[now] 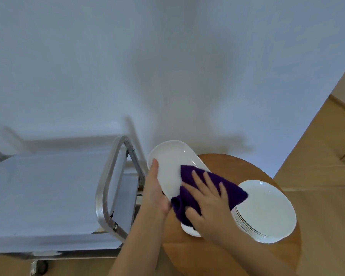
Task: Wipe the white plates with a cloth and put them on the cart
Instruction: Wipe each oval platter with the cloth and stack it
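A long white oval plate [168, 162] is tilted above the round wooden table [225, 166]. My left hand [155, 188] grips its left rim, thumb on the inner face. My right hand [207, 204] presses a purple cloth [189, 194] flat against the plate's near half with spread fingers. A stack of several round white plates [267, 210] sits on the table to the right. The metal cart [48, 188] stands to the left, its top covered in pale sheeting.
The cart's steel handle loop [108, 186] rises between the cart top and the table. A white wall fills the back. Wooden floor and a wooden panel [327, 136] lie to the right.
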`<state>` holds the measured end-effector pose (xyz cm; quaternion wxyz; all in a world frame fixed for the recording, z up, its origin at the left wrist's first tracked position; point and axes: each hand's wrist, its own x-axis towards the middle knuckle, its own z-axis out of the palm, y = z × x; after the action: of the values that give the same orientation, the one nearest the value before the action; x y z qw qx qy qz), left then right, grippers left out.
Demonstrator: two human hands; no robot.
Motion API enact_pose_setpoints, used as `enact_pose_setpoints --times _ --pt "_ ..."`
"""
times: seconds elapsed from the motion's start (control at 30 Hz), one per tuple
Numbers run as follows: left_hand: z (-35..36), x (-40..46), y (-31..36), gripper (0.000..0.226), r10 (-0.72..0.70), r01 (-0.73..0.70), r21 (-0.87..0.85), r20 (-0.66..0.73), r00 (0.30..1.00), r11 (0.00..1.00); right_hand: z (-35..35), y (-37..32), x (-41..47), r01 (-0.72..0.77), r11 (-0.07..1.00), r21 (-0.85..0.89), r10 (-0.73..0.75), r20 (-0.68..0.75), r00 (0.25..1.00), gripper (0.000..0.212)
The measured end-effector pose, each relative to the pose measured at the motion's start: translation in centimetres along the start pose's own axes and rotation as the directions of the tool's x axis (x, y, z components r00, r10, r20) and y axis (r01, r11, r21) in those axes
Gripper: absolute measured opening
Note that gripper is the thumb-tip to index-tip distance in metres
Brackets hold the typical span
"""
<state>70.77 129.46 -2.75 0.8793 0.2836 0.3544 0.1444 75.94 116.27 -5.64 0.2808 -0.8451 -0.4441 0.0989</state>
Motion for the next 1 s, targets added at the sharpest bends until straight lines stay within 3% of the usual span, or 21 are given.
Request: enact_pose_setpoints --times 0.07,0.17,0.37,0.5,0.6,0.67,0.77,0.87,0.93,1.0 --pt "0.2 -0.1 -0.8 0.076 -0.08 0.084 0.138 -0.035 0.996 0.987 0.7 -0.8 -0.6 0.02 0.997 0.079 -0.024 0.063 0.998 0.062" --pt "-0.3 -0.2 -1.8 0.079 -0.051 0.059 0.272 -0.038 0.998 0.961 0.6 -1.3 -0.3 0.068 0.99 0.127 -0.082 0.105 0.991 0.055" --pt "0.1 -1.1 -2.3 0.071 -0.099 0.099 0.244 -0.01 0.995 0.965 -0.9 -0.7 2.0 0.121 0.964 0.237 -0.161 0.155 0.975 0.083" --pt "-0.1 -1.1 -0.7 0.069 -0.056 0.064 0.261 -0.039 0.998 0.963 -0.8 -1.6 2.0 0.179 0.961 0.211 -0.213 0.156 0.964 0.087" --pt "-0.1 -0.8 1.5 0.07 -0.015 0.034 0.173 -0.112 0.994 0.984 -0.9 -1.5 1.0 0.253 0.941 0.226 -0.31 0.269 0.912 0.093" --pt "0.2 -0.6 2.7 0.073 0.0 0.011 0.131 -0.086 0.996 0.991 -0.6 -0.9 0.1 0.261 0.939 0.224 -0.322 0.31 0.894 0.098" --pt "0.6 -0.7 3.6 0.066 0.015 -0.011 0.073 -0.041 0.999 0.997 -0.2 -0.2 -0.9 0.318 0.943 0.099 -0.331 0.174 0.928 0.096" --pt "0.3 -0.5 4.1 0.051 0.072 -0.075 -0.075 -0.048 0.996 0.994 -0.2 0.2 -0.9 0.411 0.908 -0.082 -0.419 -0.181 0.89 0.075" --pt "-0.1 -0.6 4.4 0.052 0.071 -0.073 -0.133 -0.02 0.997 0.988 -0.7 0.4 -0.8 0.347 0.937 0.042 -0.321 -0.292 0.901 0.053" --pt "-0.8 -0.8 4.8 0.066 0.048 -0.043 -0.077 0.068 0.997 0.996 -2.3 0.0 -0.7 0.13 0.892 0.432 -0.021 -0.248 0.969 0.043"
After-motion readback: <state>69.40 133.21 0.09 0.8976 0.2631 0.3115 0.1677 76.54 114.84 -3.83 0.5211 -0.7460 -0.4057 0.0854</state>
